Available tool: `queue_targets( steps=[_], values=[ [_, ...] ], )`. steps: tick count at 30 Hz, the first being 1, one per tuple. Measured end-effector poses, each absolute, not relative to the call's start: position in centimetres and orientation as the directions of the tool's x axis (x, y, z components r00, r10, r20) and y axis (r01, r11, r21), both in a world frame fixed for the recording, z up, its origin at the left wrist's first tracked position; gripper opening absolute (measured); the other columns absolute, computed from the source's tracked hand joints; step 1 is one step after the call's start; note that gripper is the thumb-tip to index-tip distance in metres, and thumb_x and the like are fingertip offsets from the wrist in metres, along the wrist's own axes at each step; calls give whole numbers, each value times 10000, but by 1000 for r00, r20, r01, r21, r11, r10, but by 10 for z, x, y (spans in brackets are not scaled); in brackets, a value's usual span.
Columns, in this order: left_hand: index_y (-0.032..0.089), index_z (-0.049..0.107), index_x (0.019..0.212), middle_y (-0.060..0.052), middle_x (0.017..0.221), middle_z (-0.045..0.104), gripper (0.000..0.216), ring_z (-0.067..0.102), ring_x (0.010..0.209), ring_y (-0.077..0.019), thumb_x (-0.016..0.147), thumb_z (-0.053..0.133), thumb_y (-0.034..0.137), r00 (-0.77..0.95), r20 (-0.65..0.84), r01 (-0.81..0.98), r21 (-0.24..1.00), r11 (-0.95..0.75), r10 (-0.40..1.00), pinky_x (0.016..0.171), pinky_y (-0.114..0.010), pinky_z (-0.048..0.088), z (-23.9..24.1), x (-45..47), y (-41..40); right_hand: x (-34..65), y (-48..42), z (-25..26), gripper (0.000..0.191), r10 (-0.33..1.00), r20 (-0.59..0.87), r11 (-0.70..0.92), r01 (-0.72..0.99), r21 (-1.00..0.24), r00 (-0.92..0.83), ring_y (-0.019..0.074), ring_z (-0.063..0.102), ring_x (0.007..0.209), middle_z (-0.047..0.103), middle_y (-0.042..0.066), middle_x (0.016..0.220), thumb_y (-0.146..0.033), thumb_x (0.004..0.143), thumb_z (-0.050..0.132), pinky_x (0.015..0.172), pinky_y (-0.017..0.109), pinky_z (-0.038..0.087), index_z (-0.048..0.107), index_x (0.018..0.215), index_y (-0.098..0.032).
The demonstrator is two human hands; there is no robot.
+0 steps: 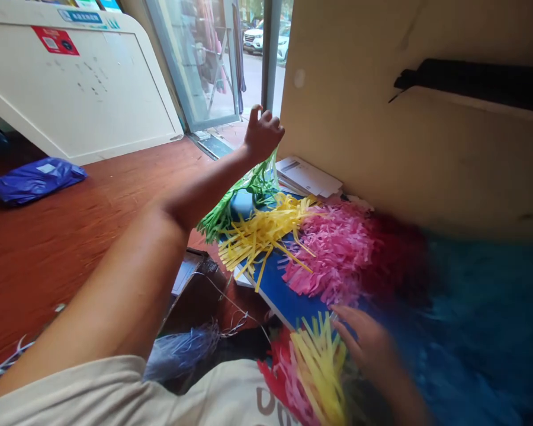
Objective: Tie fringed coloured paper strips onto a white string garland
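Note:
My left hand (265,133) is raised over the far end of the blue tabletop (288,296), its fingers curled. Green paper strips (262,180) rise to the underside of that hand and appear gripped in it; the exact hold is hidden. My right hand (368,338), slightly blurred, reaches over the near edge with fingers stretched out. Beside it, a bundle of yellow strips (322,361) with pink and red ones (282,349) rests against my body. Yellow strips (266,228) and a pile of pink fringed paper (333,251) lie on the tabletop.
White boxes or cards (308,176) lie by the wall. Below the table are an open carton (204,269) and pale blue strips (182,349). A blue plastic package (38,180) lies on the floor near a white board (84,89). A glass door (204,65) stands behind.

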State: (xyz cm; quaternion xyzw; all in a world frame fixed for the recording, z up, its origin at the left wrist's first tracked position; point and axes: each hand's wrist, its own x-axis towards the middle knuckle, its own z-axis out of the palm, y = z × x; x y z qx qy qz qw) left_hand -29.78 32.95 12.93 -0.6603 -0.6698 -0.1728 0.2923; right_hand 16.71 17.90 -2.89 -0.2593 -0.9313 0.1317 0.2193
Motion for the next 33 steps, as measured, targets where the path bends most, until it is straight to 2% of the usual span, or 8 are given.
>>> queue_targets(
  steps=[8,13,18,21,25,27,30,33],
  values=[
    [133,682,931,-57,929,621,231,483,1260,-291,937,487,256,54,602,998,-55,-26,796,1152,-595,149,169,-266,382,142,181,-7,324,522,321,836,399,-376,-790,221,749,963,777,89,1053,-338,1011,459,859,350,612,731,1130,-208],
    [169,684,869,-70,903,652,203,466,1255,-278,904,561,327,89,527,995,-84,-52,845,1165,-535,135,171,-263,374,150,171,-13,311,511,355,846,387,-366,-783,225,752,920,782,98,1013,-313,998,469,830,353,613,738,1099,-192],
    [169,693,832,-76,820,654,179,499,1210,-273,865,576,300,151,537,987,-131,-95,830,1177,-527,146,157,-254,372,125,179,-10,266,598,355,765,379,-521,-719,242,729,979,769,96,1036,-319,964,523,882,378,579,734,1076,-203],
    [169,690,758,-102,781,651,206,553,1168,-307,860,517,217,312,584,950,-202,-238,749,1162,-565,193,145,-242,376,76,211,1,233,722,303,583,312,-750,-622,249,718,943,771,75,972,-389,887,615,882,390,561,758,971,-225],
    [153,687,727,-124,819,663,315,585,1136,-301,870,410,104,469,577,882,-336,-329,669,1150,-573,240,138,-226,373,-9,279,29,400,876,87,129,56,-990,-475,253,710,847,757,60,845,-606,780,660,748,372,572,732,841,-217],
    [154,698,756,-118,856,666,353,586,1132,-283,894,378,97,491,561,868,-382,-317,667,1154,-554,258,139,-219,366,-47,312,48,534,876,-1,-74,-133,-988,-483,251,707,942,757,85,946,-725,810,546,798,384,573,712,863,-220],
    [192,715,806,-77,865,662,371,585,1119,-253,938,373,132,476,567,875,-378,-302,672,1162,-520,284,136,-212,354,-89,348,72,673,848,-80,-327,-398,-857,-524,251,673,1073,739,102,1051,-816,845,360,909,439,545,698,905,-238],
    [226,726,921,-63,926,676,277,588,1112,-257,957,451,221,460,587,887,-338,-315,666,1142,-521,321,121,-214,343,-108,369,85,478,907,-168,-379,-571,-728,-387,194,699,911,744,38,907,-665,912,451,800,363,568,676,909,-243]
  ],
)
